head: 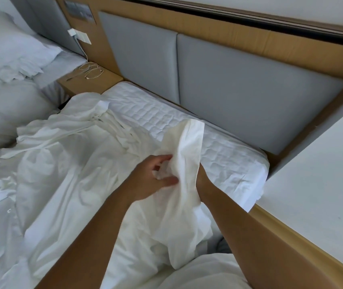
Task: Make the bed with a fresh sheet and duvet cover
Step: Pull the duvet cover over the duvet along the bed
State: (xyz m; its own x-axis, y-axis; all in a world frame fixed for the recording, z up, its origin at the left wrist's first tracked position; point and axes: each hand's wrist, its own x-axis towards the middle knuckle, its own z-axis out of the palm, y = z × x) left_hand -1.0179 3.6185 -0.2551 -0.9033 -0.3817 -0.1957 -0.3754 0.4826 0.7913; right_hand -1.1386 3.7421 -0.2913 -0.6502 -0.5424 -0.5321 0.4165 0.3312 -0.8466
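The left hand (156, 176) pinched a lifted fold of the sheet (185, 147) above the bed (218, 155) near its bare head edge, probably seeking a corner. The right hand (201, 176) was hidden behind cloth, so its grip couldn't be told.

The left hand (156, 178) pinches a bunched white sheet (187, 142); the right hand (200, 177) is mostly hidden under its raised fold. Beyond lie a quilted mattress (218, 155) and grey padded headboard (249, 80). A wooden nightstand (76, 83) holding a coiled cable (91, 69) stands left.
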